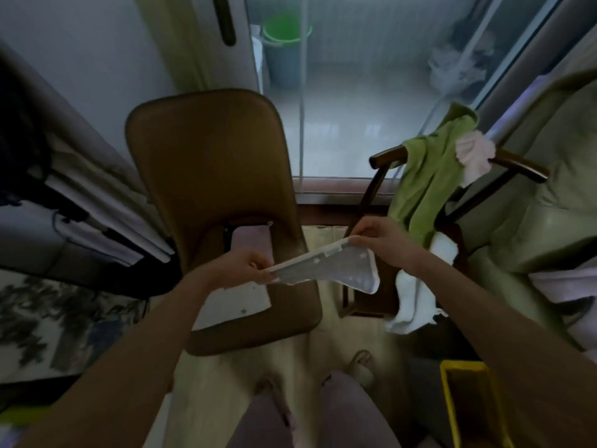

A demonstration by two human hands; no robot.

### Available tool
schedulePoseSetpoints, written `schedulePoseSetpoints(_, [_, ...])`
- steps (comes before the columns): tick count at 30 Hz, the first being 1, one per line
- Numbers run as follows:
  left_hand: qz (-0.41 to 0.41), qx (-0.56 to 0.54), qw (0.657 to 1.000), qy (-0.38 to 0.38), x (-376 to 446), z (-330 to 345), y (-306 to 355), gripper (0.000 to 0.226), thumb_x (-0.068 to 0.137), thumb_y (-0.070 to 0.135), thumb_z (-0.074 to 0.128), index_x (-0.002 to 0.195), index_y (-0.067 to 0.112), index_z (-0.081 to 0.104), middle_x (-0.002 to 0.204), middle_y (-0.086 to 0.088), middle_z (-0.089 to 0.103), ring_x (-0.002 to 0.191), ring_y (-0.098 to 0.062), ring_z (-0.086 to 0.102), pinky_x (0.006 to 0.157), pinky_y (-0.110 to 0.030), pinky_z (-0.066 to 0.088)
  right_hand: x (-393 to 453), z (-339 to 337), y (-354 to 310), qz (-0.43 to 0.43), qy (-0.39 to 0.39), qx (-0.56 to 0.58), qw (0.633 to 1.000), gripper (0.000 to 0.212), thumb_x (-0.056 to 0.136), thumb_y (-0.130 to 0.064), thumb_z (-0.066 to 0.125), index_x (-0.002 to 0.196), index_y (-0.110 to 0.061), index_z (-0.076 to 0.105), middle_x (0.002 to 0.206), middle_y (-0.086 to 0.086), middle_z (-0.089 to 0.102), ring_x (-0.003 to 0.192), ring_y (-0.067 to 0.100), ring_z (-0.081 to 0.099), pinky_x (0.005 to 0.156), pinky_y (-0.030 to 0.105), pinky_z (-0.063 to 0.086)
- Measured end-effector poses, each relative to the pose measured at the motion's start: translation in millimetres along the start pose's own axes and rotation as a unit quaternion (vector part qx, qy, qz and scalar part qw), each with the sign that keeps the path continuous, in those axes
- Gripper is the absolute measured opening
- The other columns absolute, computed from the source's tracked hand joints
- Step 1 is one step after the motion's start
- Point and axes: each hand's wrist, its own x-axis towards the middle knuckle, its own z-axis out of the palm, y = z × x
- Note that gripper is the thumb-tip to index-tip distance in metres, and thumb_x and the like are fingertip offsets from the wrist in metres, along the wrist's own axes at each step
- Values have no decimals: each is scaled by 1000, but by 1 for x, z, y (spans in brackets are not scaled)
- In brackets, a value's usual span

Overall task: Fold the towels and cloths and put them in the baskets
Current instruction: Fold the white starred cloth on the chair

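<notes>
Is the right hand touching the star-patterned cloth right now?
Touching. The head view shows the right hand pinching the upper corner of the star-patterned cloth.

We count two hands: left hand (240,265), right hand (384,242). Two chairs: brown chair (206,163) at centre, wooden chair (384,160) to the right. Six cloths: starred cloth (336,270), second starred cloth (239,302), purple cloth (252,242), green towel (423,179), pink cloth (475,153), white towel (416,292). One yellow basket (449,399), near right. One green bucket (286,30), far.
</notes>
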Motion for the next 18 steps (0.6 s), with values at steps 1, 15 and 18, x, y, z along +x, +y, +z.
schedulePoseSetpoints(1, [-11,12,1000,19,-9,-4,-11,24,89,32,65,66,24,61,60,7,49,54,-5,46,54,-17,35,-2,14,-4,2,2,-29,1000,6,85,-6,68,80,-4,66,75,8,64,61,2,57,59,13,43])
schedulePoseSetpoints(15, [-67,-118,946,295,-56,-11,-143,17,95,24,56,89,16,69,84,-10,65,73,-16,59,61,-18,45,38,166,-23,24,-12,-88,996,12,91,-15,62,88,-7,70,72,-6,59,67,3,52,62,18,39])
schedulePoseSetpoints(18, [-41,-139,935,325,-57,-18,-149,17,94,21,58,91,11,71,75,-3,63,61,0,54,54,-7,38,50,183,-28,6,15,-80,997,12,91,-16,60,89,-9,70,82,1,66,78,14,59,73,27,46])
